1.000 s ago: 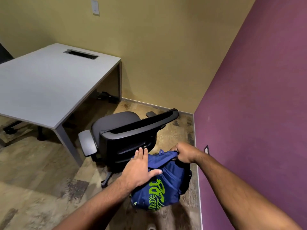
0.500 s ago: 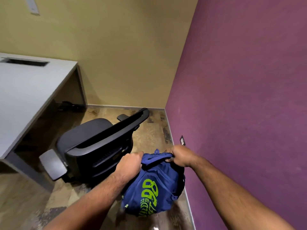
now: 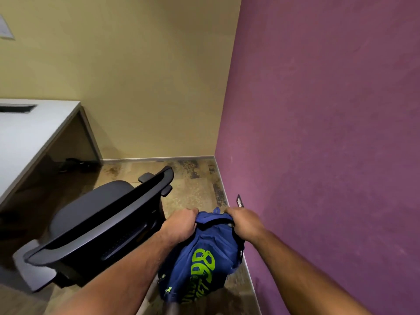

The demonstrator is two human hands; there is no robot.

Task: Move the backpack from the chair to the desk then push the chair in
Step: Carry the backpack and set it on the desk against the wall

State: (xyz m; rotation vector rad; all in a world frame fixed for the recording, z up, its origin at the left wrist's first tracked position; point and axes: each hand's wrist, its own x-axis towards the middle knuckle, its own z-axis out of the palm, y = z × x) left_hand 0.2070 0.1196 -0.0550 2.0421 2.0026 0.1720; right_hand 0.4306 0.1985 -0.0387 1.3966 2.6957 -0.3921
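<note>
A yellow wall (image 3: 141, 76) meets a purple wall (image 3: 329, 133) in the corner of a small room, above a mottled brown floor (image 3: 193, 185). A black outlet plate (image 3: 239, 200) sits low on the purple wall; a white plate (image 3: 5, 29) hangs high on the yellow one.

The counter (image 3: 27, 133) top is bare up to its right edge — open room there. Between it and the backpack (image 3: 202, 258) stands the chair (image 3: 102, 221); the purple wall (image 3: 329, 133) closes the right side.
</note>
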